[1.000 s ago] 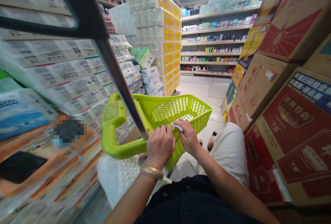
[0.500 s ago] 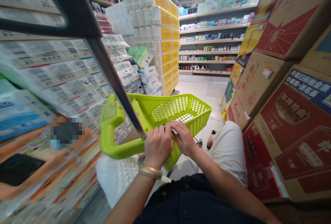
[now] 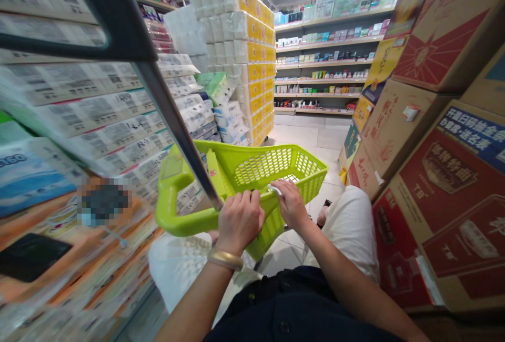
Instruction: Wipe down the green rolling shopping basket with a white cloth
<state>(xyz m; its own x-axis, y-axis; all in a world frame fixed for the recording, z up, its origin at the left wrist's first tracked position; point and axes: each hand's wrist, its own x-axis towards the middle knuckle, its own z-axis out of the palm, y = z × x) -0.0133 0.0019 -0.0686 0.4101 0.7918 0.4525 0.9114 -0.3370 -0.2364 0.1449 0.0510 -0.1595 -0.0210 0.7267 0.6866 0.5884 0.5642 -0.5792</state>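
Currently, your left hand (image 3: 241,221), grip clenched, holds the green basket (image 3: 272,215) at 6 o'clock; your right hand (image 3: 292,204) grasps a white item (image 3: 275,190) toward 5 o'clock.

A red carton (image 3: 428,215) at right bears "郎牌特曲" in a shield, with "T8" printed just below and again lower down; white Chinese characters on its blue banner (image 3: 475,137) are only partly legible. Red script on a brown carton (image 3: 390,121) beyond appears to include "帆风顺". At left, lettering on a blue-and-white pack (image 3: 33,184) ends in "GO"; handwritten figures on stacked white packs (image 3: 114,108) are too blurred to read.
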